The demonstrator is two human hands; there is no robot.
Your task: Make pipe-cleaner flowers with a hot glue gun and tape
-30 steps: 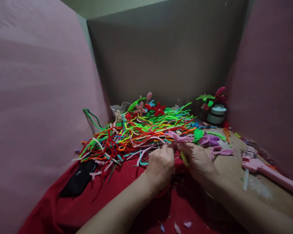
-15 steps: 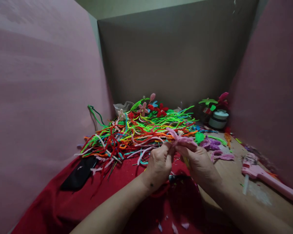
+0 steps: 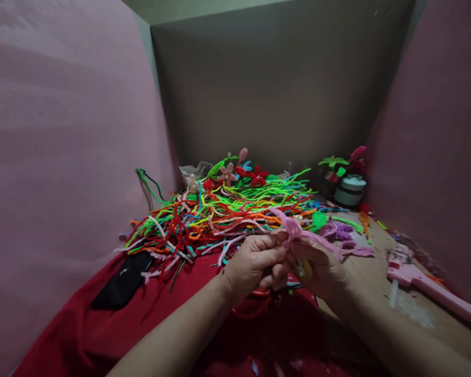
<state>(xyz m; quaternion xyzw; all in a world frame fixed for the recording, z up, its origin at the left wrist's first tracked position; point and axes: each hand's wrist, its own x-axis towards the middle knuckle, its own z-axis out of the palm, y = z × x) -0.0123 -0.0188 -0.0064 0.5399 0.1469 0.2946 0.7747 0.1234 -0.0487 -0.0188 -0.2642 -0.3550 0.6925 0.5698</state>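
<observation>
A pink pipe-cleaner flower (image 3: pixel 292 228) with long petals is held up between both hands. My left hand (image 3: pixel 259 259) is closed, its thumb and fingertips pinching the flower's lower left side. From the right, my right hand (image 3: pixel 322 267) grips the base under the petals, its fingers partly hidden. Something yellow (image 3: pixel 306 268) shows beside the right palm. Below the hands, red-handled scissors (image 3: pixel 255 303) lie on the red cloth (image 3: pixel 172 324), partly covered by them.
A wide heap of colourful pipe cleaners (image 3: pixel 220 209) lies behind the hands, with finished flowers (image 3: pixel 258 177) on top. A black phone (image 3: pixel 121 283) rests at left. A pink glue gun (image 3: pixel 427 285) lies at right, with a lidded jar (image 3: pixel 350 189) farther back.
The pink flower has tilted, so its petals now face me more and its pale centre no longer shows. My left fingers have shifted lower, and more of the red scissor handles shows.
</observation>
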